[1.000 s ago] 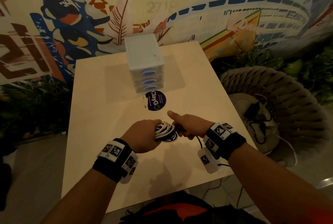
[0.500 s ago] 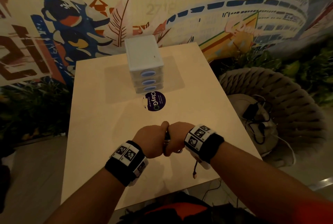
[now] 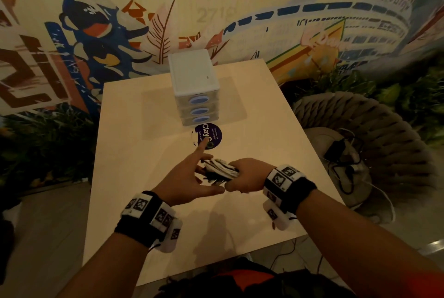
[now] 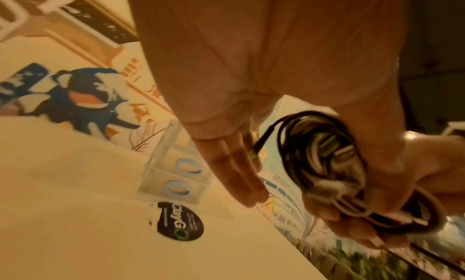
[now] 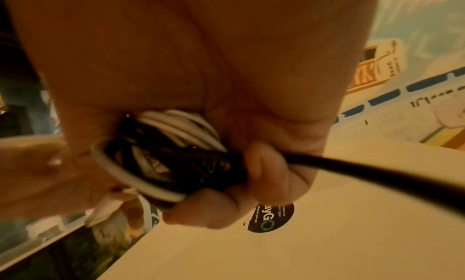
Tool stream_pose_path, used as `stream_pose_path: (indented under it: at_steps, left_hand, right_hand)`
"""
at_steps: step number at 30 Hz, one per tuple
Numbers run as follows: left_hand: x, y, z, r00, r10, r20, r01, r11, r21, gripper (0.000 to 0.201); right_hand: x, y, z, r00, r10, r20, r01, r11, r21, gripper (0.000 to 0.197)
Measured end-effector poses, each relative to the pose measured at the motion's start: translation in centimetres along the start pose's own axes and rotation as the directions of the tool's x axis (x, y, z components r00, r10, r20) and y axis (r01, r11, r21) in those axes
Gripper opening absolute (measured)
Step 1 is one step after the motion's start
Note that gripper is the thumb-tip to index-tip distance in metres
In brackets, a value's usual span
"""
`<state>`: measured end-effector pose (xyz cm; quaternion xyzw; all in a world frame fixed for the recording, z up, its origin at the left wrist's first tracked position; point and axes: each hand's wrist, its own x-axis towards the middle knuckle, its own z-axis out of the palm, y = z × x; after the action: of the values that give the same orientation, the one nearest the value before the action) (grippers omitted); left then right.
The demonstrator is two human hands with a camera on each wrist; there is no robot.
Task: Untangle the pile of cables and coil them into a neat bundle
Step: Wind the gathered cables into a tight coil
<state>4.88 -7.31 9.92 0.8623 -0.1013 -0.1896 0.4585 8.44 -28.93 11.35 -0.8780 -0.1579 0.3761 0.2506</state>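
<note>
The coiled bundle of black and white cables (image 3: pixel 221 170) hangs just above the pale table (image 3: pixel 134 197), near its middle. My right hand (image 3: pixel 243 175) grips the bundle from the right, fingers curled round the loops (image 5: pixel 173 155). One black cable (image 5: pixel 377 175) trails out of that fist. My left hand (image 3: pixel 189 177) is spread open at the bundle's left side, index finger pointing away and thumb stretched under the coil. In the left wrist view its fingers (image 4: pixel 239 175) are straight beside the bundle (image 4: pixel 324 161).
A white three-drawer box (image 3: pixel 194 86) stands at the table's far middle, with a round dark sticker (image 3: pixel 212 135) in front of it. A woven chair (image 3: pixel 374 129) holding a charger and loose wires (image 3: pixel 341 153) sits close to the table's right edge. A mural wall is behind.
Half a second ago both hands were closed together on the bundle. The left hand has since opened its fingers and let go, and the right hand keeps hold of the coil.
</note>
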Motion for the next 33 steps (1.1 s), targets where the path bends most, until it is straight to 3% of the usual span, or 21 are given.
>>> stream_pose_path:
  at_steps: [3,7,9,11,15,19,22,25,29,31,33]
  left_hand:
    - [-0.5,-0.2,0.3,0.998,0.013,-0.066,-0.021,0.992,-0.125,0.109]
    - [-0.3,0.9,1.4,0.989,0.077,-0.129,-0.112,0.948,-0.297,0.069]
    - [-0.1,1.5,2.0,0.985,0.065,-0.159,-0.134,0.869,-0.477,0.069]
    - [0.0,1.9,2.8,0.985,0.066,-0.159,-0.154,0.754,-0.639,0.08]
    - [-0.1,2.6,3.2,0.985,0.094,-0.146,-0.171,0.669,-0.723,0.109]
    - [0.7,3.9,3.7,0.979,0.051,-0.199,-0.184,0.649,-0.738,0.095]
    - [1.2,4.8,4.3,0.967,-0.044,-0.249,-0.184,0.554,-0.812,0.073]
    - [1.3,5.0,4.4,0.958,-0.098,-0.27,-0.169,0.569,-0.805,0.063]
    - [1.3,5.2,4.0,0.937,-0.063,-0.344,-0.218,0.664,-0.715,0.04]
    - [1.1,5.5,3.6,0.905,-0.043,-0.422,-0.266,0.718,-0.644,0.034]
    - [1.1,5.1,2.8,0.873,-0.024,-0.487,-0.305,0.752,-0.584,0.041]
  right_hand:
    - [-0.5,0.4,-0.8,0.996,-0.08,-0.049,0.086,0.987,0.136,0.01]
    - [-0.5,-0.1,-0.8,0.988,-0.145,-0.048,0.152,0.959,0.239,0.025]
    - [-0.7,-0.7,-0.7,0.984,-0.175,-0.034,0.178,0.948,0.265,0.029]
    - [-1.0,-1.4,-0.6,0.98,-0.199,-0.02,0.194,0.925,0.326,0.029]
    - [-1.5,-1.3,-0.5,0.976,-0.216,-0.02,0.193,0.821,0.538,0.04]
    - [-1.4,-1.4,-0.5,0.965,-0.261,-0.024,0.221,0.761,0.61,0.068]
    - [-1.3,-1.7,-0.8,0.955,-0.298,-0.01,0.249,0.78,0.575,0.062]
    - [-1.4,-1.9,-1.0,0.946,-0.322,0.035,0.256,0.811,0.525,0.041]
    - [-1.4,-1.8,-0.7,0.947,-0.319,0.038,0.258,0.824,0.504,0.021]
    - [-1.4,-1.5,-0.6,0.954,-0.296,0.058,0.234,0.848,0.475,0.018]
    - [-1.5,-0.7,-0.5,0.97,-0.212,0.124,0.145,0.903,0.405,0.031]
